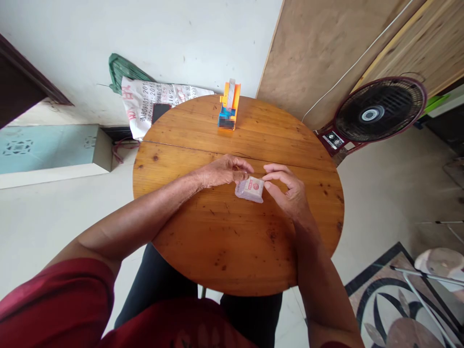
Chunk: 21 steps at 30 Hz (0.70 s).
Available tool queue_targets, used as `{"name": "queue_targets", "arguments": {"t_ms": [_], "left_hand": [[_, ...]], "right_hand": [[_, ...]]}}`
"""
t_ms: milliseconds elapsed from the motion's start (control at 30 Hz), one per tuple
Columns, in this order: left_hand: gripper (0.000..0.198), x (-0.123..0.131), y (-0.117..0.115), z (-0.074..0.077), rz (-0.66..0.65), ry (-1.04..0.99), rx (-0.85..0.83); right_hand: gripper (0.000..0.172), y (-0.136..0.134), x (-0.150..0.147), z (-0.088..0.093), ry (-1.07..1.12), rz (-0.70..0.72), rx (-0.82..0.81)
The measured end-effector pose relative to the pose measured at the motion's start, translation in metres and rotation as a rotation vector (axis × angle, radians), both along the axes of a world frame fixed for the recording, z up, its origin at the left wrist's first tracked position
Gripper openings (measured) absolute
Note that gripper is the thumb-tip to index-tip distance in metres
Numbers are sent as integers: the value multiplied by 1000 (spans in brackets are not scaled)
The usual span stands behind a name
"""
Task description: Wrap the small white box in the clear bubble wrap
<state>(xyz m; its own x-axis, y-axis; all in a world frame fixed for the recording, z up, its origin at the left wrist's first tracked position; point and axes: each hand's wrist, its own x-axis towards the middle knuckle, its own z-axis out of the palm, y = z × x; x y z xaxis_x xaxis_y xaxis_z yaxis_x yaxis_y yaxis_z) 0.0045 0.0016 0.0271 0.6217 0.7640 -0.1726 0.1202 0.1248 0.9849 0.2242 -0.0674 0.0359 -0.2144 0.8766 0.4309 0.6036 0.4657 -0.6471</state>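
Observation:
A small pale block in clear plastic wrap, printed with red marks, is at the middle of the round wooden table. My left hand reaches in from the left, its thumb and fingers closed at the block's upper left edge. On the other side, my right hand has its thumb and index finger close together at the upper right corner of the wrapping, the other fingers bent. Whether the block rests fully on the wood or is slightly raised, I cannot tell.
An orange and blue tape dispenser with a roll stands at the table's far edge. Behind are a printed white sack and a green bag by the wall. A dark red fan stands right, a pale blue cabinet left.

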Motion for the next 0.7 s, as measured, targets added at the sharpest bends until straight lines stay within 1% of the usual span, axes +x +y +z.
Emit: {"name": "queue_targets", "arguments": {"t_ms": [133, 267, 433, 567, 700], "left_hand": [[32, 0, -1, 0, -9, 5, -5], [36, 1, -2, 0, -31, 27, 10], [33, 1, -2, -2, -57, -8, 5], [29, 1, -1, -2, -58, 26, 11], [29, 1, -2, 0, -55, 44, -1]], "right_hand": [[10, 0, -2, 1, -33, 37, -7], [14, -2, -4, 2, -71, 42, -24], [19, -3, -5, 1, -130, 59, -20], [20, -3, -5, -3, -194, 55, 28], [19, -2, -3, -2, -182, 67, 30]]}}
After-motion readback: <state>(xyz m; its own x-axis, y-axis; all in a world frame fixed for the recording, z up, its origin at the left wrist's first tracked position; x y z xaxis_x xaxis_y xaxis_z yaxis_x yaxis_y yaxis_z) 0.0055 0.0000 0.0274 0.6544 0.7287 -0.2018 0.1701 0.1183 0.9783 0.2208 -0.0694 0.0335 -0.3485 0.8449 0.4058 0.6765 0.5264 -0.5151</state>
